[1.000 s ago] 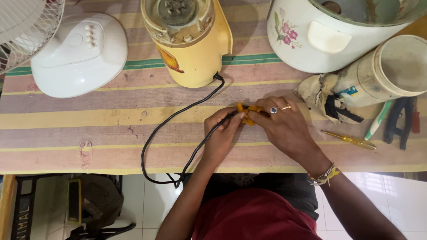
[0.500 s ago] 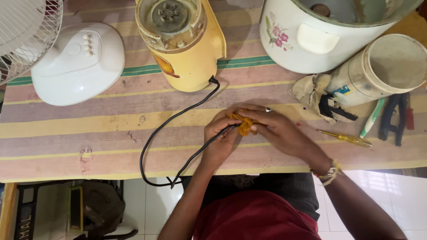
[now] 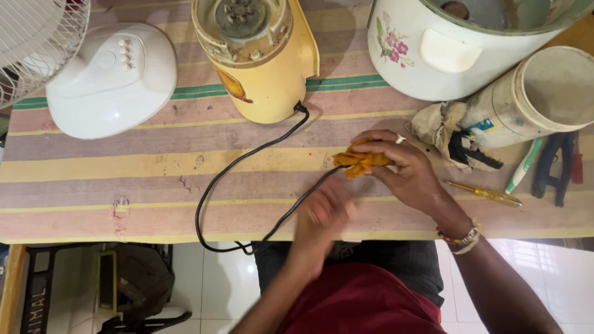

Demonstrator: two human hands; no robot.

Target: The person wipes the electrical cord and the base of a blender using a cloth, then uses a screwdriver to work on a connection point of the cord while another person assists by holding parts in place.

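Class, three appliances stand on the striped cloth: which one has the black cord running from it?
The yellow blender base, standing between the white fan base and the floral white cooker; its black cord plugs in low.

soft, even daylight fills the scene with no harsh glare, though the white fan base (image 3: 111,77) and the rice cooker (image 3: 461,46) run bright and the floor tiles (image 3: 544,291) below the table edge look slightly washed out. shadows are faint and short, showing as a thin dark line beneath the black cord (image 3: 247,167) and a soft patch beside the yellow blender base (image 3: 266,68). the left hand (image 3: 325,213) is smeared by motion blur while the right hand (image 3: 402,167) and striped cloth (image 3: 124,173) stay sharp, and the wide lens bends objects near the frame edges.
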